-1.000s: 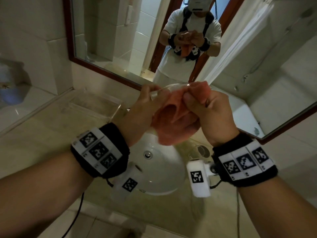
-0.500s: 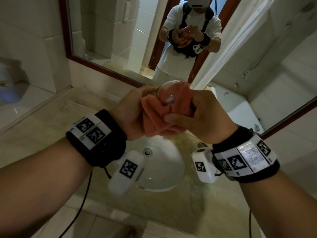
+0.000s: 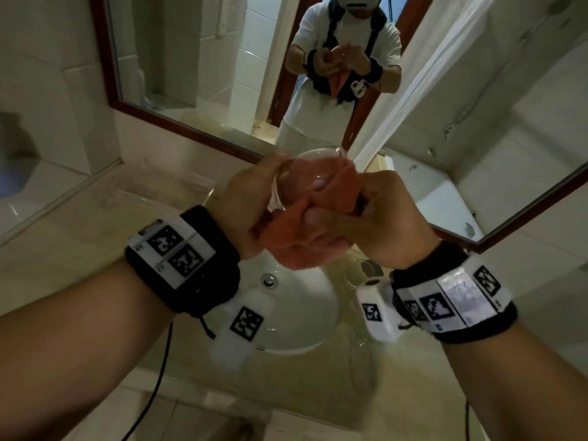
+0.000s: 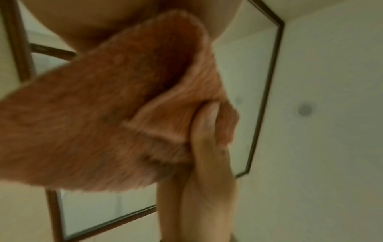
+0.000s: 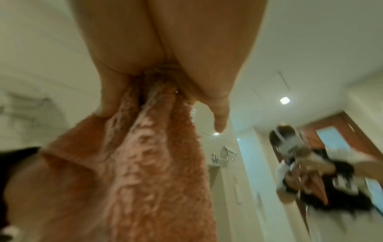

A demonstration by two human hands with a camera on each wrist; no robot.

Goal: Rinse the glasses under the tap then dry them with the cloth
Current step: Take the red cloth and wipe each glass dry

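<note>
A clear stemmed glass is held up above the sink, bowl tilted towards me. My left hand grips its bowl from the left. An orange cloth is stuffed into the bowl and hangs below it. My right hand pinches the cloth over the glass's right rim, thumb on the outside. The left wrist view is filled by the cloth. In the right wrist view the cloth hangs from my curled fingers, with a strip of glass rim showing. A second glass stands on the counter right of the basin.
A white basin with a metal drain lies under my hands in a beige stone counter. A clear tray sits at the back left. A framed mirror covers the wall behind.
My right hand has worked the cloth round the rim and deeper into the bowl. More of the glass now shows. The left hand keeps its grip.
</note>
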